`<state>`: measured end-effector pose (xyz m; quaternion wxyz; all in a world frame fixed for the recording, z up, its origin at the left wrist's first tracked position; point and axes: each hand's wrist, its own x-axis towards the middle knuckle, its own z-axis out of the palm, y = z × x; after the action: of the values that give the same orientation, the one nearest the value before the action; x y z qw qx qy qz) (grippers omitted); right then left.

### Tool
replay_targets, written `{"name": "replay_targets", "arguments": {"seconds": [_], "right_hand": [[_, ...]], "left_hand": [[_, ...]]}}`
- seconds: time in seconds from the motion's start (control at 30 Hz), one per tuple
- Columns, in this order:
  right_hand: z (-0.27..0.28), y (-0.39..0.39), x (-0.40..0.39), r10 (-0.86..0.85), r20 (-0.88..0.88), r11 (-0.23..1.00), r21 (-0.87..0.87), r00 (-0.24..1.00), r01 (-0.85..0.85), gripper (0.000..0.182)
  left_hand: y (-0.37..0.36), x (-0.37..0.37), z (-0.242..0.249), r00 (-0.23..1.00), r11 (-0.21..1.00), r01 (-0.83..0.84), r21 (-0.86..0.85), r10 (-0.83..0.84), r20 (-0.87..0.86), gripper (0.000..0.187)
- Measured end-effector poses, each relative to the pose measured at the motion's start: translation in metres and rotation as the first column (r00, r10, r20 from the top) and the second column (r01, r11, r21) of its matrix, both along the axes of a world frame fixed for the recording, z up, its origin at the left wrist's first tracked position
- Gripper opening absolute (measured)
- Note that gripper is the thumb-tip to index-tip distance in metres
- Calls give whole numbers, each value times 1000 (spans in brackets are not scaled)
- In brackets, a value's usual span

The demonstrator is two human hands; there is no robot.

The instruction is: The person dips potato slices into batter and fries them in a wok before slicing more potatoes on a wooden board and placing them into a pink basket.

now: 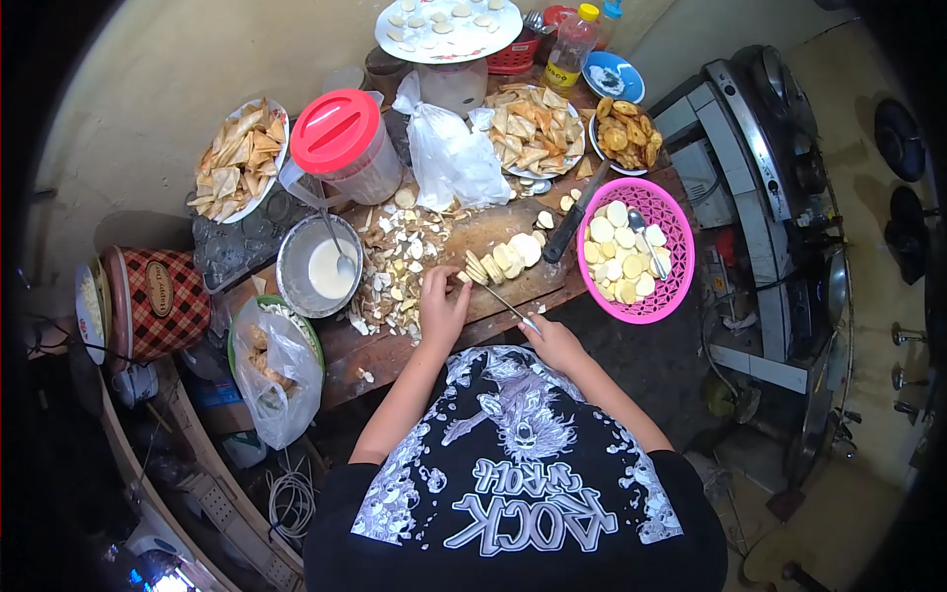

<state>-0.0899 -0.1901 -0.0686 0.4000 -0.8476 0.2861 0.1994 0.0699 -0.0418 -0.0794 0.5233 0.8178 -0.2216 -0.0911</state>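
Note:
My left hand (444,304) is at the left end of a row of pale, round vegetable slices (505,259), its fingers closed on the small uncut end. They look like peeled potato or a similar root. My right hand (554,343) grips the handle of a knife (505,306), whose blade points up and left to the slices beside my left fingertips. The row lies on a wooden board (538,281). Right of it rests a second knife with a black handle (564,233). A pink basket (683,222) holds more slices and a spoon (639,225).
Peelings (395,271) cover the table left of the board. A bowl of white batter (330,271) and a red-lidded pitcher (340,133) stand further left. Behind are a white plastic bag (454,158), plates of folded pastries (538,128) and fried slices (626,133). A stove (740,118) is at right.

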Motion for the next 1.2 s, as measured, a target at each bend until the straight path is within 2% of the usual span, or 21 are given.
{"name": "replay_targets", "arguments": {"seconds": [0.2,0.3,0.4,0.5,0.6,0.7,0.77,0.87,0.97,1.07,1.17,1.2], "right_hand": [[7,3,1,-24,2,1000,0,1000,24,48],[11,3,2,-26,-21,1000,3,999,26,48],[7,4,-1,-56,5,998,-6,998,56,47],[9,2,-4,-67,10,998,0,998,67,44],[18,-2,-5,-57,-49,998,31,997,58,42],[20,-7,-12,-57,-79,997,38,995,60,40],[19,-8,-22,-73,-54,997,31,996,75,39],[19,-11,-39,-130,-40,990,51,991,132,39],[19,-13,-55,-204,1,978,43,979,204,38],[21,-17,-67,-219,14,975,23,976,219,38],[20,-18,-77,-263,48,964,50,964,261,38],[18,-17,-81,-276,89,961,36,957,273,38]], "left_hand": [[1,8,-13,972,990,17,137,-48,229,26],[1,9,-12,988,987,43,156,-65,143,31],[0,14,-4,990,989,128,71,-124,-65,36],[-4,23,9,953,958,287,11,-284,-104,44],[-8,38,6,833,867,452,209,-494,250,51],[-15,56,4,705,734,620,276,-676,214,56],[-22,66,-2,600,680,640,358,-733,320,60],[-32,72,-3,482,607,658,445,-794,370,65],[-37,72,-7,434,582,643,498,-812,389,66],[-39,66,-5,403,611,600,517,-789,464,62],[-34,61,-19,482,594,673,442,-805,347,58],[-33,59,-14,480,598,670,441,-801,357,54]]}}
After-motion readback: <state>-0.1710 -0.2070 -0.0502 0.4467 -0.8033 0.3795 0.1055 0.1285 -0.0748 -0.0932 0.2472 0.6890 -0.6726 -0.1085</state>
